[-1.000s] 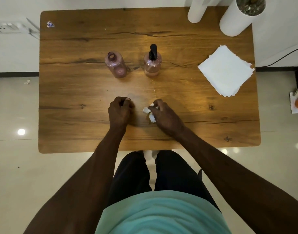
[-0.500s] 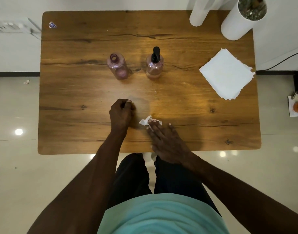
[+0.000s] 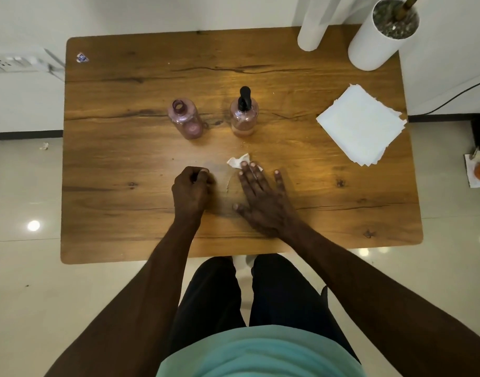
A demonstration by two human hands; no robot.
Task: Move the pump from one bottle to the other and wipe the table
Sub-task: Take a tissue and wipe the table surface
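Flat on the wooden table (image 3: pixel 124 148), the right hand (image 3: pixel 263 198) lies with its fingers spread and straight, the fingertips (image 3: pixel 245 165) pressing on a small crumpled tissue (image 3: pixel 237 161); most of the tissue pokes out beyond the fingers, and how much lies under them cannot be told. Beside it, the left hand (image 3: pixel 191 190) rests as a closed fist on the wood; whether it holds anything is hidden by the curled fingers.

Beyond the hands stand two pinkish clear bottles. One bottle (image 3: pixel 244 118), straight ahead of the right hand, carries the single black pump (image 3: pixel 244 97). Its neighbour, the open bottle (image 3: pixel 185 121), stands to the left with a bare neck and leans away in this wide view. A faint wet smear shows between the hands.

Farther right lies one stack of white paper napkins (image 3: pixel 361 123); the count of sheets cannot be made out. At the far right corner stand a white cylindrical pot (image 3: pixel 374 47), its plant stem cut off by the frame, and a white tube (image 3: pixel 313 25), also cut off at the top.
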